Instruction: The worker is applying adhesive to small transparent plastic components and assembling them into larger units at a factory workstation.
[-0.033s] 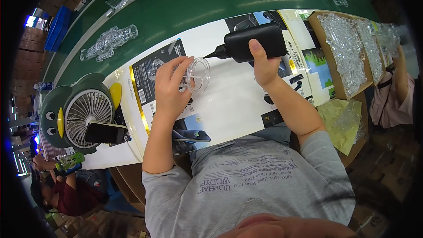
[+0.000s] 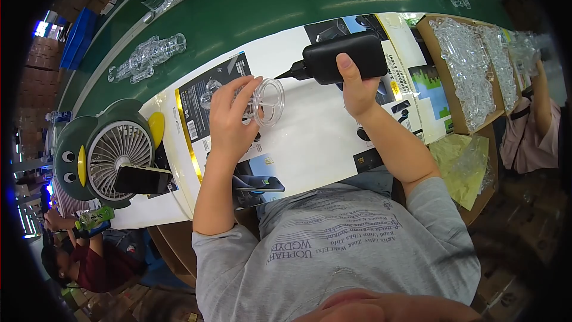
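Note:
My left hand (image 2: 229,116) is closed around a clear plastic part (image 2: 271,107) with a round, ring-like rim that faces right. Part of it is covered by my fingers. In my right hand (image 2: 358,89) lies a black squeeze bottle (image 2: 345,56), tilted on its side, thumb along its near face. Its narrow pointed nozzle (image 2: 290,74) aims left, with the tip at or just beside the upper edge of the ring; whether they touch I cannot tell. Beneath both hands is a white sheet (image 2: 310,143) of printed packaging.
A clear plastic assembly (image 2: 149,56) lies on the green table (image 2: 250,12) at the far left. Below it stand a penguin-shaped fan (image 2: 119,149) and a phone (image 2: 142,180). At the right, a cardboard box (image 2: 456,107) holds several clear parts. Other people sit at both sides.

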The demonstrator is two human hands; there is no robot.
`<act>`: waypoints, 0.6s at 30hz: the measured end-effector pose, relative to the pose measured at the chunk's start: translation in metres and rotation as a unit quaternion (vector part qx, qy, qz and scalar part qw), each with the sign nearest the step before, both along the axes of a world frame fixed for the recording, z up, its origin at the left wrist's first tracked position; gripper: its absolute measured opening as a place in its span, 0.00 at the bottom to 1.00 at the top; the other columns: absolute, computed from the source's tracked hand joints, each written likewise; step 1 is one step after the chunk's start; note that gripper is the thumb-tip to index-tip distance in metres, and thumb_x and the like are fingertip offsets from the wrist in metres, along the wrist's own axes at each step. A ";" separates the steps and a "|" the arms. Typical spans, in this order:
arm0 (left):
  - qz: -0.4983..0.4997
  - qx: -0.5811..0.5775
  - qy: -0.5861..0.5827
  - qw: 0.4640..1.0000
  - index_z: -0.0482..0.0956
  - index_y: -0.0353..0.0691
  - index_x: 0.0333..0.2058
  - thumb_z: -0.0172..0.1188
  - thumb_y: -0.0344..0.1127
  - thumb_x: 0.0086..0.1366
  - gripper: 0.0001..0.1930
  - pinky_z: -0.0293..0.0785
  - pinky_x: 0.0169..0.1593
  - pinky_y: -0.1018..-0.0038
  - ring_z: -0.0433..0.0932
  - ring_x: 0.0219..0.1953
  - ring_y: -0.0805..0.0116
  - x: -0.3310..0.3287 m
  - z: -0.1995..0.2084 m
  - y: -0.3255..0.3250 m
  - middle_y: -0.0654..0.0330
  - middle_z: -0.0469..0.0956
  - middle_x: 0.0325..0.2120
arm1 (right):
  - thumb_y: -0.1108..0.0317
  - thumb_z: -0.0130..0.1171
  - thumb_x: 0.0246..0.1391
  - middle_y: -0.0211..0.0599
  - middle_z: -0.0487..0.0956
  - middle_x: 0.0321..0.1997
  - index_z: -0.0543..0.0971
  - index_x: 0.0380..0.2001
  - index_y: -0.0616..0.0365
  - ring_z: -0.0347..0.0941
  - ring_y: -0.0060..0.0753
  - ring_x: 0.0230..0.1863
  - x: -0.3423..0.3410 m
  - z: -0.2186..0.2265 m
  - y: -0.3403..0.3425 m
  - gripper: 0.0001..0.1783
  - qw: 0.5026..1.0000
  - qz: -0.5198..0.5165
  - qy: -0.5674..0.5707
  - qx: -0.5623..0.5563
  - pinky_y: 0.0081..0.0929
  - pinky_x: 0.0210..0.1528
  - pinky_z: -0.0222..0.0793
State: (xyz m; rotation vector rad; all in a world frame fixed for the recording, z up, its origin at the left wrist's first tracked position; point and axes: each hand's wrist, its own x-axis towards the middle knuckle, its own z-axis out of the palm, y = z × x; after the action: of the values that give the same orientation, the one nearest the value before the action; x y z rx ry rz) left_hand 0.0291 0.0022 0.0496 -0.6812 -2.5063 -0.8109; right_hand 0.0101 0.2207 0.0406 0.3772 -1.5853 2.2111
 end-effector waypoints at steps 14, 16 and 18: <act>-0.003 -0.056 0.019 0.998 0.76 0.42 0.41 0.59 0.27 0.43 0.21 0.67 0.43 0.66 0.70 0.39 0.57 0.003 0.003 -0.001 0.56 0.72 0.37 | 0.64 0.60 0.49 0.27 0.71 0.37 0.70 0.38 0.56 0.66 0.18 0.38 0.006 0.002 0.001 0.15 1.000 0.016 0.003 0.023 0.18 0.43 0.64; 0.002 -0.042 0.017 0.999 0.77 0.44 0.40 0.58 0.19 0.35 0.27 0.66 0.44 0.67 0.71 0.39 0.59 0.004 0.005 0.001 0.59 0.73 0.35 | 0.64 0.60 0.49 0.27 0.71 0.36 0.70 0.38 0.56 0.66 0.18 0.37 0.006 0.001 0.001 0.15 0.999 0.021 0.012 0.027 0.18 0.43 0.64; 0.000 -0.047 0.022 0.999 0.77 0.43 0.40 0.57 0.19 0.35 0.27 0.66 0.44 0.67 0.71 0.38 0.59 0.005 0.006 0.000 0.59 0.73 0.35 | 0.64 0.60 0.49 0.28 0.72 0.36 0.70 0.38 0.56 0.67 0.18 0.37 0.005 0.000 0.001 0.15 0.999 0.016 0.017 0.031 0.18 0.43 0.64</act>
State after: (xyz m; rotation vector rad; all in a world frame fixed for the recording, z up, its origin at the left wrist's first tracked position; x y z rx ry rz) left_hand 0.0338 0.0026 0.0561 -0.7214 -2.5177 -0.6751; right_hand 0.0156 0.2214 0.0409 0.4579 -1.6449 2.1713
